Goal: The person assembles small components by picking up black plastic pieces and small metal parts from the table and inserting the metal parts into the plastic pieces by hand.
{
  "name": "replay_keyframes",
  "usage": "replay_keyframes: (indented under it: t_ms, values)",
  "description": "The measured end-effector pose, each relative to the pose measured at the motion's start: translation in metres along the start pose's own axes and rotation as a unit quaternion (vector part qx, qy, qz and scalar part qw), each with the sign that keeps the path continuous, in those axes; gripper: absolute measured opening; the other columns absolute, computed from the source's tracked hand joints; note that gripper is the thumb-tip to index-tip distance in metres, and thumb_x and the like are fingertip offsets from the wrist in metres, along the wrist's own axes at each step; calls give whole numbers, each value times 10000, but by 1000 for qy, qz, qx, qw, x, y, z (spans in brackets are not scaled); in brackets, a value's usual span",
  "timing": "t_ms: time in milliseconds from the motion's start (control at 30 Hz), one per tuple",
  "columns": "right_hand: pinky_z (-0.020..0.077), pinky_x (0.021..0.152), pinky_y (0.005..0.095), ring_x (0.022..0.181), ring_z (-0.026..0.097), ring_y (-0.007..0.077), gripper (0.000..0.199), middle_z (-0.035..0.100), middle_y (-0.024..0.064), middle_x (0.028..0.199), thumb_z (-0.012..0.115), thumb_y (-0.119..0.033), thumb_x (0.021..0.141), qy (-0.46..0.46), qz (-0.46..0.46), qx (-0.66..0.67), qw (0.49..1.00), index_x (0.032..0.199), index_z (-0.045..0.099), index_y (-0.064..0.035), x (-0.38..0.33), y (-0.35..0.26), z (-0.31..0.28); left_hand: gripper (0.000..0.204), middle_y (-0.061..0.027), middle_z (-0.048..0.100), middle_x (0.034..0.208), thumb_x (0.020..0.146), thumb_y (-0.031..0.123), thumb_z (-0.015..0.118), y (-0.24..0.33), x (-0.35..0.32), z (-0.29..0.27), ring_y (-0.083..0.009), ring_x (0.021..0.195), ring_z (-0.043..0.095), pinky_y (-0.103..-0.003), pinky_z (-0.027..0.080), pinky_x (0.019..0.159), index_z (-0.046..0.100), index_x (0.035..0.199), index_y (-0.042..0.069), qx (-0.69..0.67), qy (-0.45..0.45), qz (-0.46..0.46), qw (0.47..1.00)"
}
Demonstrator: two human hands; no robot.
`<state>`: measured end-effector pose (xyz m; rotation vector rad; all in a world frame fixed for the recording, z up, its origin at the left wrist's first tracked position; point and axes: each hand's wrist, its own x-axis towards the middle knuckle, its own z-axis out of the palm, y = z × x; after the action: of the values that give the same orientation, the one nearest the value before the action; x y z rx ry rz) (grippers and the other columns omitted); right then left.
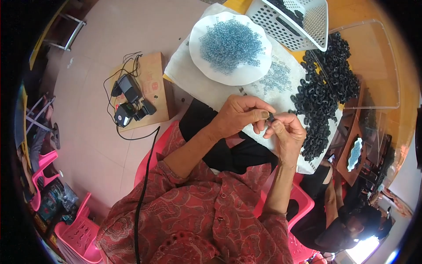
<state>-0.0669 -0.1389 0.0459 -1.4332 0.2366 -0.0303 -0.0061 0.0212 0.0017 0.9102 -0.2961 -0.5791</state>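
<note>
My left hand and my right hand meet in front of me over a white cloth. Between the fingertips of both hands sits one small black ring-shaped part. A big heap of the same black ring parts lies just right of my hands, spilling along the cloth's edge. Further away a white scalloped plate holds a pile of small pale blue rings. More pale blue rings lie loose on the cloth between plate and heap.
A white perforated plastic basket stands at the far edge, and a clear plastic tray lies to its right. On the floor at left a cardboard box carries black chargers and cables. Pink plastic stools stand lower left. Another person sits at lower right.
</note>
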Motion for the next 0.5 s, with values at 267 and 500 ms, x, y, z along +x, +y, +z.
replay_keyframes:
  t_ms: [267,500]
  values:
    - [552,514,261,568,623,144,96,635,106,722,686,-9,819,-37,18,23,999,849,617,51,5,-1,-6,142,-48,618,680,908,49,579,2,-1,-2,-99,596,594,-212,484,553,660,994,-30,-39,-30,4,999]
    - [548,509,264,558,626,157,107,639,111,712,693,-12,813,-34,32,32,998,848,615,53,7,-3,-4,143,-49,621,686,910,47,576,-1,0,-3,-105,598,599,-224,491,559,656,997,-34,-22,-28,17,999]
